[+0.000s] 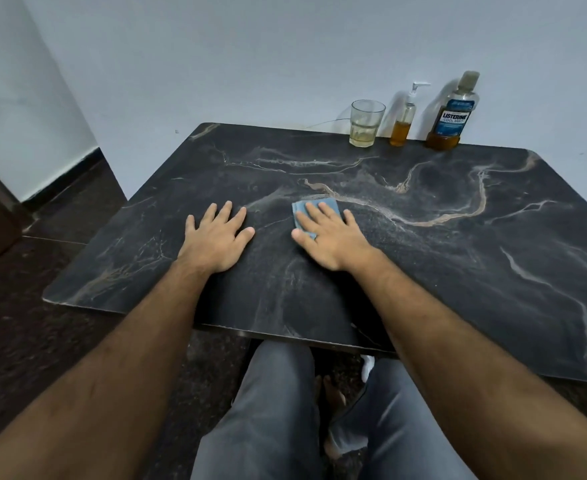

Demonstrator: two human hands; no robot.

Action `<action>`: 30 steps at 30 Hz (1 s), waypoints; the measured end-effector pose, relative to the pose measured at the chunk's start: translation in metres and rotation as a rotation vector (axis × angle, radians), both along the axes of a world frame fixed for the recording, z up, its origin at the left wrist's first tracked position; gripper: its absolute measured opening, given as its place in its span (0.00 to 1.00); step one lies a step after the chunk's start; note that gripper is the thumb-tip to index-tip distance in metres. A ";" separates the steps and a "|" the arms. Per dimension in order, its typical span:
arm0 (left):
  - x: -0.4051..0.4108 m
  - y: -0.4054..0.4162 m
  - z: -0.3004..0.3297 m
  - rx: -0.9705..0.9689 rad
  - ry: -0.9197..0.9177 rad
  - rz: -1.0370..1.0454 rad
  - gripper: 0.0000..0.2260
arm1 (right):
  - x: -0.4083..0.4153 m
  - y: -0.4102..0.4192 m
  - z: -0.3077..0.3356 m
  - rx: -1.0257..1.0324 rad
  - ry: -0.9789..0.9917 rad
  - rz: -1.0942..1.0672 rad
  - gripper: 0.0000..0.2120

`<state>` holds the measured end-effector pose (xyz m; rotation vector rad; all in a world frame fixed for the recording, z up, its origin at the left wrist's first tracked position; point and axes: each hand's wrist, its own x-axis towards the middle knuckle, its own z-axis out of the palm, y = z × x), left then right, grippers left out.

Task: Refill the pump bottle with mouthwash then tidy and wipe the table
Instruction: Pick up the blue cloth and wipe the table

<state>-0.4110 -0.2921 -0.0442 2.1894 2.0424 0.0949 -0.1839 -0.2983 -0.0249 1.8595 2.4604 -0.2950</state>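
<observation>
— The grip first: what are the hands doing?

— Neither has a grip on anything. The right hand (328, 235) lies flat, fingers straight and spread, pressing on a folded blue cloth (314, 211) near the middle of the desk (458, 271). The left hand (216, 237) is flat too, palm down on the bare dark marble surface, just beside the right but apart from it.

— And the cloth?

— Mostly covered by the fingers — its far edge and left side stick out from under them.

— Where are the bottles?

— All along the far edge, against the wall, well apart from the hands. The pump bottle (403, 123) stands upright, amber liquid filling roughly its lower half. Just to its right is the mouthwash bottle (451, 116) (blue label, cap on), with only a little amber liquid at the bottom. To the pump bottle's left stands a glass tumbler (364, 124) holding a shallow layer of pale liquid.

— Anything else?

— Grey trousers (278, 410) show below the desk's near edge.
</observation>
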 end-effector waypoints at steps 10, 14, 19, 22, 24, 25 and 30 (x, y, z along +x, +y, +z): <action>-0.002 0.001 -0.002 0.017 -0.032 0.008 0.27 | 0.116 0.004 0.008 -0.038 -0.029 -0.319 0.29; -0.003 0.002 -0.003 0.022 -0.011 0.011 0.27 | 0.138 -0.016 0.005 -0.022 -0.037 -0.357 0.29; -0.001 0.002 -0.002 0.021 -0.005 0.014 0.27 | 0.151 -0.045 0.002 -0.032 -0.020 -0.381 0.29; -0.001 0.003 -0.002 0.023 -0.003 0.016 0.27 | 0.153 -0.064 0.000 -0.031 -0.029 -0.371 0.30; 0.000 0.003 -0.001 0.020 0.002 0.018 0.27 | 0.152 -0.080 -0.001 -0.030 -0.034 -0.360 0.30; 0.000 0.003 -0.001 0.017 0.004 0.018 0.27 | 0.150 -0.088 -0.001 -0.028 -0.035 -0.352 0.30; 0.000 0.004 -0.002 0.013 0.009 0.022 0.27 | 0.125 -0.122 -0.005 0.010 -0.056 -0.294 0.31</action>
